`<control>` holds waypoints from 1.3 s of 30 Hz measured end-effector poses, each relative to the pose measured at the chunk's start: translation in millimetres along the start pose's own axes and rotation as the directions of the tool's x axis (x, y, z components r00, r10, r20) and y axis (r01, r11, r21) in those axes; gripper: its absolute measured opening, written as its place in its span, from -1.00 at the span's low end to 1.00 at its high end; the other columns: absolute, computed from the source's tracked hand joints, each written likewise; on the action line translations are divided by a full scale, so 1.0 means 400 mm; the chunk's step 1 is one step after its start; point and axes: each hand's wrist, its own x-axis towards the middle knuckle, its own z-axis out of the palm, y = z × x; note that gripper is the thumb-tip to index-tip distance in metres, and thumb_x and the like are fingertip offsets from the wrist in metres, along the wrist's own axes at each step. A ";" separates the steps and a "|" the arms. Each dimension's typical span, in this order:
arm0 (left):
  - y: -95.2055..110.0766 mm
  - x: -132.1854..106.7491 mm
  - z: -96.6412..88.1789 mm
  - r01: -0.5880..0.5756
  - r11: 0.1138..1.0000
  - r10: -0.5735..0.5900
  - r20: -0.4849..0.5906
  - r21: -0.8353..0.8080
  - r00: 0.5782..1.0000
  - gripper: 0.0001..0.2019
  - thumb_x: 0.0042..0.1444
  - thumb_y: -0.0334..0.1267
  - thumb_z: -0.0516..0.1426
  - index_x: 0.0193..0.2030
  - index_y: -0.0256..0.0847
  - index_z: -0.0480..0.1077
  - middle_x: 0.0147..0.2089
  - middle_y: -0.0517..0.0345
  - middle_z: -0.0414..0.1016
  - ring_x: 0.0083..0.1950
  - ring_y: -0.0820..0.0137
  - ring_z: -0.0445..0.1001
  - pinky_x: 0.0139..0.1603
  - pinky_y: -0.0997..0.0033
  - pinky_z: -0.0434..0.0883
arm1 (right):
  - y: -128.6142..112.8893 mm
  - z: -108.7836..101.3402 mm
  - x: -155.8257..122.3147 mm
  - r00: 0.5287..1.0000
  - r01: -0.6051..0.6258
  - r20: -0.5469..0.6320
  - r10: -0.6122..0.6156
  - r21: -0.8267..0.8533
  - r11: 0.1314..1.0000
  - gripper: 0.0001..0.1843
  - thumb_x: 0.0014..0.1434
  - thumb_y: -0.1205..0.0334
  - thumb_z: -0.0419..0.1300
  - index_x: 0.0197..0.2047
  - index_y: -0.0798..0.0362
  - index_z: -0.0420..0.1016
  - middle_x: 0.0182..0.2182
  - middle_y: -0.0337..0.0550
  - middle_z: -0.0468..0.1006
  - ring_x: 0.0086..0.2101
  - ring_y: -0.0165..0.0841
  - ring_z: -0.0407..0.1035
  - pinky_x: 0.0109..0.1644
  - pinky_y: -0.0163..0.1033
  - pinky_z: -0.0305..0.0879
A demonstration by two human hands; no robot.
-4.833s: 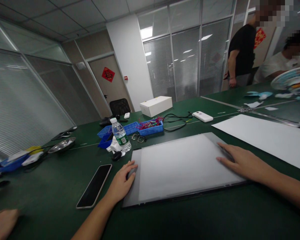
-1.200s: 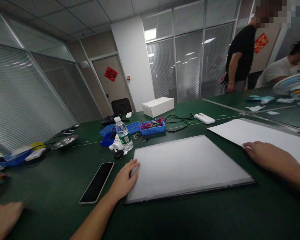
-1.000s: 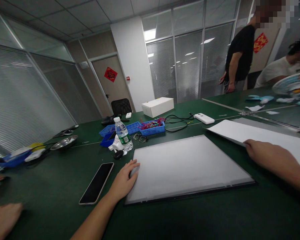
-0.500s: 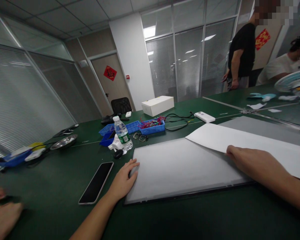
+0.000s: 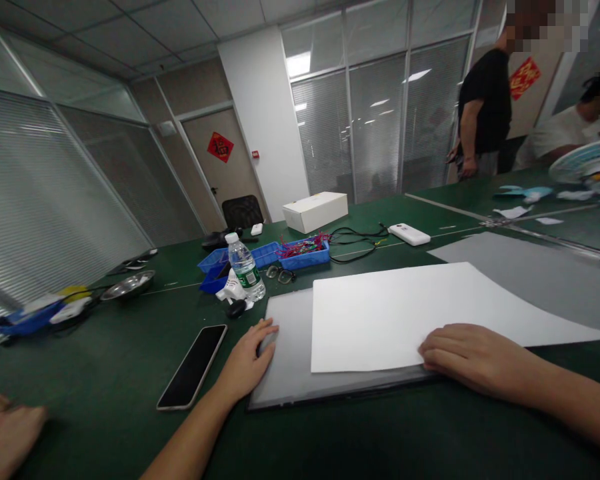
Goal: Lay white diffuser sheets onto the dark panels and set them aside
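A grey-white flat panel with a dark rim (image 5: pixel 285 380) lies on the green table. At its left edge rests my left hand (image 5: pixel 245 360), fingers stretched out and thumb apart, touching the panel's side. A stiff white sheet (image 5: pixel 380 313) covers much of the panel, its right end reaching past it. My right hand (image 5: pixel 465 357) is closed on the front edge of this sheet; the thumb is hidden. Beyond the sheet's right end lies a larger grey sheet (image 5: pixel 540 280). Left of my left hand is a smartphone (image 5: pixel 193 367) with a dark screen.
Behind the panel stand a water bottle (image 5: pixel 247 270), glasses (image 5: pixel 281 274), blue trays (image 5: pixel 305 259), a white box (image 5: pixel 316 211) and a white device (image 5: pixel 409 234) by a black cable. Another person's hand (image 5: pixel 10 430) is at the lower left. A person in black (image 5: pixel 485 107) stands at right.
My right hand has drawn the white sheet left and toward me, so it now lies over the panel. My left hand stays put. The other person's hand at lower left shifted slightly.
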 end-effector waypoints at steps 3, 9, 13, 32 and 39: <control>-0.003 0.000 0.002 -0.002 1.000 0.002 0.002 0.004 1.000 -0.56 0.27 -0.13 0.07 0.24 -0.12 0.49 0.44 0.02 0.32 0.48 0.10 0.24 0.49 -0.11 0.14 | -0.003 -0.001 0.003 0.998 0.030 0.048 -0.033 0.054 0.998 -0.76 0.37 0.30 0.10 0.02 -0.03 0.54 -0.07 -0.19 0.62 -0.07 -0.37 0.50 0.04 -0.24 0.39; 0.005 0.005 0.005 0.012 1.000 -0.012 0.023 0.015 1.000 -0.54 0.28 -0.12 0.06 0.26 -0.12 0.47 0.45 0.02 0.30 0.50 0.10 0.19 0.50 -0.12 0.12 | 0.107 0.006 -0.066 0.860 -0.497 0.090 0.503 -0.084 0.864 -0.55 0.38 -0.03 0.05 0.19 -0.04 0.51 0.09 -0.06 0.56 0.05 -0.16 0.47 0.17 0.06 0.39; 0.007 0.006 0.003 0.014 1.000 -0.015 0.028 0.015 1.000 -0.54 0.28 -0.12 0.06 0.26 -0.13 0.47 0.45 0.02 0.29 0.50 0.10 0.19 0.50 -0.12 0.12 | 0.193 0.015 -0.136 0.512 -0.796 0.142 0.847 -0.291 0.531 -0.24 0.36 -0.27 -0.13 0.32 0.11 0.39 0.15 0.12 0.50 0.05 0.01 0.44 0.14 0.19 0.36; 0.003 -0.008 -0.008 0.020 1.000 -0.021 0.013 0.007 1.000 -0.55 0.26 -0.15 0.07 0.24 -0.12 0.48 0.43 0.04 0.32 0.49 0.10 0.21 0.50 -0.12 0.12 | 0.215 0.061 -0.178 0.420 -0.860 0.204 0.884 -0.220 0.459 -0.09 0.28 -0.44 -0.14 0.42 0.03 0.25 0.31 0.04 0.33 0.16 0.00 0.35 0.18 0.15 0.36; -0.001 -0.006 -0.005 0.020 1.000 -0.020 0.018 -0.006 1.000 -0.55 0.27 -0.14 0.08 0.25 -0.12 0.48 0.44 0.04 0.31 0.50 0.08 0.19 0.50 -0.13 0.12 | 0.206 0.051 -0.157 0.403 -0.881 0.227 0.887 -0.165 0.443 -0.12 0.29 -0.43 -0.14 0.41 0.01 0.25 0.28 0.03 0.37 0.07 -0.04 0.42 0.10 0.08 0.42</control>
